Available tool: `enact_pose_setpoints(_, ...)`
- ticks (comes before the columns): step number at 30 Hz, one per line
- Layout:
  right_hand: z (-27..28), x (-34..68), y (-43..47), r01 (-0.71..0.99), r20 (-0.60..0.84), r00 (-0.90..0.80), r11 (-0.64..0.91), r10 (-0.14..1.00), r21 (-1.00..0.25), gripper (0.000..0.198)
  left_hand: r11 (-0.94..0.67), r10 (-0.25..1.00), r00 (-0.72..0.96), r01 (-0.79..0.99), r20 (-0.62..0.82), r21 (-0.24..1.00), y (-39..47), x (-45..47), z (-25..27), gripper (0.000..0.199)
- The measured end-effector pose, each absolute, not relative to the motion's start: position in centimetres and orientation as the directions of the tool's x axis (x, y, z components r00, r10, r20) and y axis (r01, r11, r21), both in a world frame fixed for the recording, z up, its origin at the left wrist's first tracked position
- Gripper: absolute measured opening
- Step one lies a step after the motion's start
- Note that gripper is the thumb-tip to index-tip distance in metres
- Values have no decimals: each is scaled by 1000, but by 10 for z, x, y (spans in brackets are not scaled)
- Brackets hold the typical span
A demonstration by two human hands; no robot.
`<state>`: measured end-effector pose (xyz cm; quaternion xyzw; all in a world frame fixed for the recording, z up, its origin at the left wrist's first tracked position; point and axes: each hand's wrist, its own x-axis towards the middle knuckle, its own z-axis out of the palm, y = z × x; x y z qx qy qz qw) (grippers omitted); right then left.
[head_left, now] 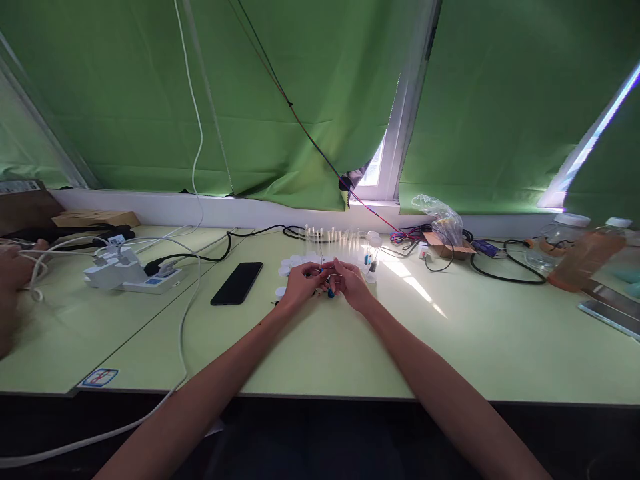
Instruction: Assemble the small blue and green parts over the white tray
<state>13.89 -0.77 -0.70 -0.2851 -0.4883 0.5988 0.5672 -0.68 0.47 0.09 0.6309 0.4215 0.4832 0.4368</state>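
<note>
Near the middle of the table my left hand [300,283] and my right hand [351,283] meet, fingertips pinched close together. Between them is something tiny and dark, with a thin upright line above it; its kind is too small to make out. Small blue and dark pieces [331,293] show just below my right fingers. Right behind my hands stands a row of clear tubes [333,239]. White round caps [284,268] lie to the left of the tubes. At their right end are more white caps and a few small blue and dark parts [373,265].
A black phone [237,283] lies left of my hands. Farther left are a white power strip [145,275] with cables and another person's hand [20,263]. To the right are a small cardboard box [447,248] with plastic wrap, a bottle [583,259] and a second phone [610,317].
</note>
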Motion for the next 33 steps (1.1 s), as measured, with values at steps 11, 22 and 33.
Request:
enact_pose_setpoints(11, -8, 138, -6, -416, 244, -209, 140, 947, -898, 45, -221, 965, 168, 96, 203, 970, 1, -6, 4, 35)
enact_pose_setpoints(22, -8, 137, -9, -384, 254, -179, 170, 951, -908, 44, -221, 964, 172, 88, 204, 971, 3, -7, 2, 35)
enact_pose_setpoints(33, -13, 137, -5, -375, 256, -117, 196, 959, -906, 40, -225, 964, 174, 119, 202, 967, 3, -5, 1, 48)
